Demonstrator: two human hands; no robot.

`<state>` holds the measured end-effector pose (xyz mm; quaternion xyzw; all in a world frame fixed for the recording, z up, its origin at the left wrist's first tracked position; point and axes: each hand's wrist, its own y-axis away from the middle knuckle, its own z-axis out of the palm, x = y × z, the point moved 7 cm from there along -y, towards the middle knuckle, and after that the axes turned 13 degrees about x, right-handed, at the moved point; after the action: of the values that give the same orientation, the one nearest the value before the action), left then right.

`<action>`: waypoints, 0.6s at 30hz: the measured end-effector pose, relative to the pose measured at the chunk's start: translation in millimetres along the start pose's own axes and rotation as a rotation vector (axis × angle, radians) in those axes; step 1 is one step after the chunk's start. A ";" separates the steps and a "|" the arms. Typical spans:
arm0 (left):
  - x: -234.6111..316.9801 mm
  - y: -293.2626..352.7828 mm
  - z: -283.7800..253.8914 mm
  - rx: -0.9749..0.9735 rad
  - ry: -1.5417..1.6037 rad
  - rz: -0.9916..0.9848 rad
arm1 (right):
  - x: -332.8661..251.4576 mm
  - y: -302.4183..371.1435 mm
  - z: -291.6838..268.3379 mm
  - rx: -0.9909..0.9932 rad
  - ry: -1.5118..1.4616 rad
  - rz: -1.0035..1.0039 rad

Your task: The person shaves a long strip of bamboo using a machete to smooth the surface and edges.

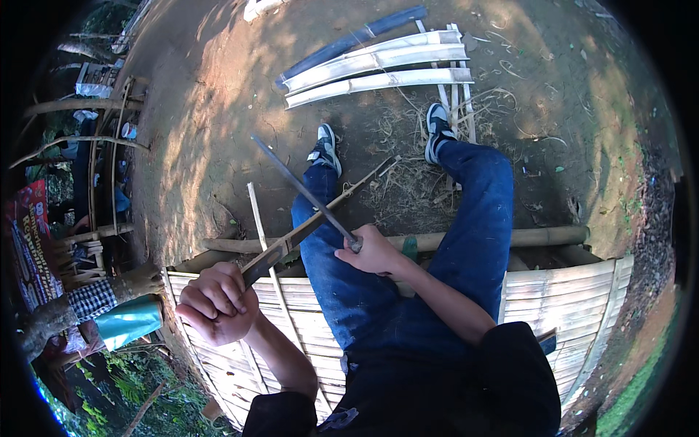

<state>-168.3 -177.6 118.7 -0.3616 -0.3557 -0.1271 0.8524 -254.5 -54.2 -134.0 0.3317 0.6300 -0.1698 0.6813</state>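
My left hand (218, 302) is closed in a fist round the near end of a long narrow bamboo strip (295, 237). The strip is dark on one face and pale along an edge, and it slants up and away to the right. My right hand (371, 253), fingers wrapped, grips the near end of a slim grey rod (298, 182) that points away to the left. Rod and strip cross over my left shin; whether they touch I cannot tell. A thin pale stick (258, 215) stands out beside my left hand.
I sit on a bamboo-slat platform (561, 298), with a bamboo pole (539, 238) along its front. Split pale bamboo halves (378, 64) and a dark bamboo length (349, 45) lie beyond my feet. Shavings (404, 175) litter the dirt. A tree trunk (138, 284) stands at left.
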 end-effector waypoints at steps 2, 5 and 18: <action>0.4 -0.7 0.2 -0.005 0.024 0.000 | -22.6 2.5 9.2 0.008 -0.011 -0.134; 2.4 -0.1 -1.9 -0.004 -0.002 0.001 | -6.8 -1.3 16.7 0.041 0.121 -0.139; 11.7 15.5 -25.3 0.107 -0.018 0.032 | -8.3 5.2 15.7 0.026 0.202 -0.125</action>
<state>-139.6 -184.0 106.4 -0.3222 -0.3638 -0.0908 0.8693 -240.7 -62.5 -124.9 0.3161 0.7128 -0.1858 0.5980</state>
